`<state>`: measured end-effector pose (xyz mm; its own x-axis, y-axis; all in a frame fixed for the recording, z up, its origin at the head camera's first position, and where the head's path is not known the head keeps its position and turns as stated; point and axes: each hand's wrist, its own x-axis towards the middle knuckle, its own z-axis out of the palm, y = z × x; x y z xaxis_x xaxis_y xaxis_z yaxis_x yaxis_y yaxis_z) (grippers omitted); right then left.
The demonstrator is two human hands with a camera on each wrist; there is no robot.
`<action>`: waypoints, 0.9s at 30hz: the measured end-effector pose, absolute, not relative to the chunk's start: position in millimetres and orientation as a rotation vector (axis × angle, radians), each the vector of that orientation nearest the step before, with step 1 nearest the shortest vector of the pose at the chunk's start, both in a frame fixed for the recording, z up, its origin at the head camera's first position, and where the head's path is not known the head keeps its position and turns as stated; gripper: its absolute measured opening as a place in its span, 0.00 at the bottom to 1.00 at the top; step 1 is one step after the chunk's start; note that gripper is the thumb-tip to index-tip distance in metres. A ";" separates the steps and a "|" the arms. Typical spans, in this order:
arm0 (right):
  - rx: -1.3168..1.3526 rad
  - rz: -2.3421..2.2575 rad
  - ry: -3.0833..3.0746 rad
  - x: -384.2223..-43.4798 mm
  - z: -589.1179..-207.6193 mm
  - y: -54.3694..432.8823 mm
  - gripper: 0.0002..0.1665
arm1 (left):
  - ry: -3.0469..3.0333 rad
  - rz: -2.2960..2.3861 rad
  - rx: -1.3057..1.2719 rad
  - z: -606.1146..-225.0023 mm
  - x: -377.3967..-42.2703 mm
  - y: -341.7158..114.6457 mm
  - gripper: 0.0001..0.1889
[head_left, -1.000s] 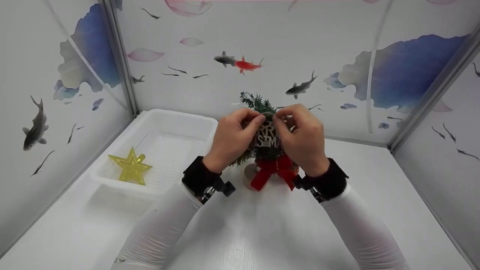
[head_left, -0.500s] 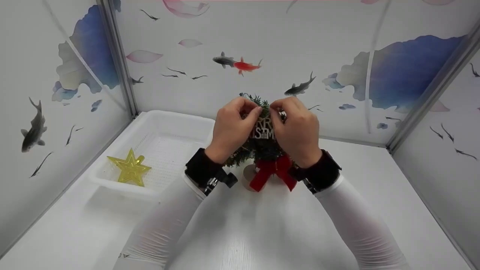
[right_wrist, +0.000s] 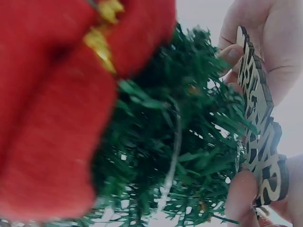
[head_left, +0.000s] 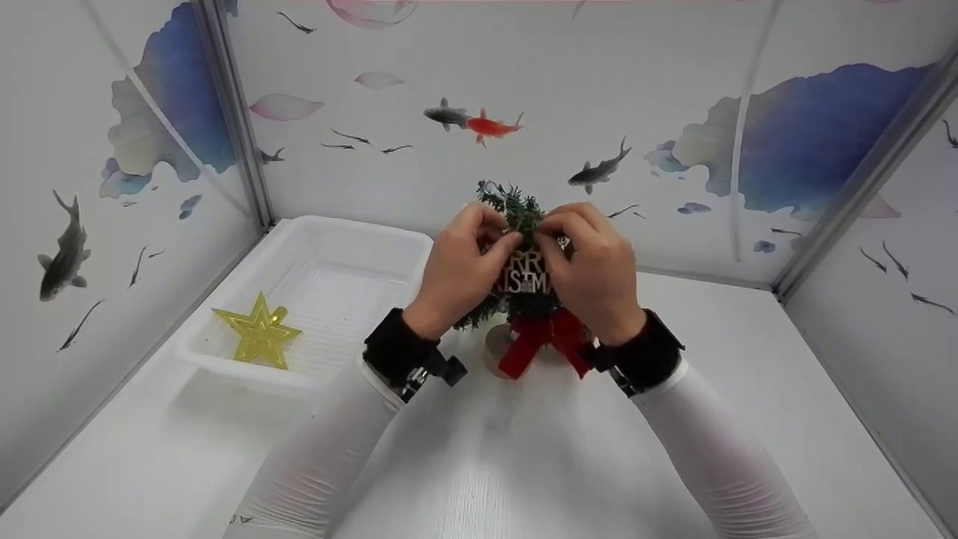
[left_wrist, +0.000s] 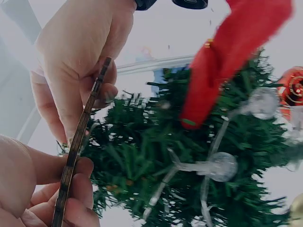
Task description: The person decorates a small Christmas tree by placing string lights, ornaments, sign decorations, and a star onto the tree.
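Note:
A small green Christmas tree (head_left: 520,213) stands before me, a red bow (head_left: 528,348) on its lower front. In front of its upper part hangs a wooden Merry Christmas sign (head_left: 528,282). My left hand (head_left: 462,266) pinches near the sign's upper left, and my right hand (head_left: 596,273) pinches near its upper right. Both wrist views show the sign (right_wrist: 258,109) edge-on between thumbs and fingers, close against the green branches (left_wrist: 142,151). Whether the fingertips also hold a hanging cord cannot be made out. The outer letters are hidden behind the hands.
At the left a white plastic basket (head_left: 359,228) holds a gold star (head_left: 260,333). A round light base (head_left: 497,352) shows under the tree. Clear bulbs (left_wrist: 222,166) on a wire and a red ball (left_wrist: 292,87) hang on the branches. Printed wall panels enclose the table.
Both hands and the sign rose toward the treetop, then came down a little. The hands now sit slightly further left than a second ago. The star and basket stay in place.

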<state>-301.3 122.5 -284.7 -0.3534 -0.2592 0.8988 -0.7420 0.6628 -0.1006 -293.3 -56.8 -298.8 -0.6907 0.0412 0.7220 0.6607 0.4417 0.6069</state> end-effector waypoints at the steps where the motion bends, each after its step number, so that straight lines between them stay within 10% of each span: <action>1: 0.800 0.634 -1.912 -301.2 -286.7 123.2 0.05 | -2.059 -1.253 -0.591 -301.1 -293.4 -57.5 0.09; 27: 0.917 1.093 -1.732 -266.2 -327.1 130.4 0.17 | -2.136 -1.368 -0.678 -326.6 -272.9 -78.7 0.12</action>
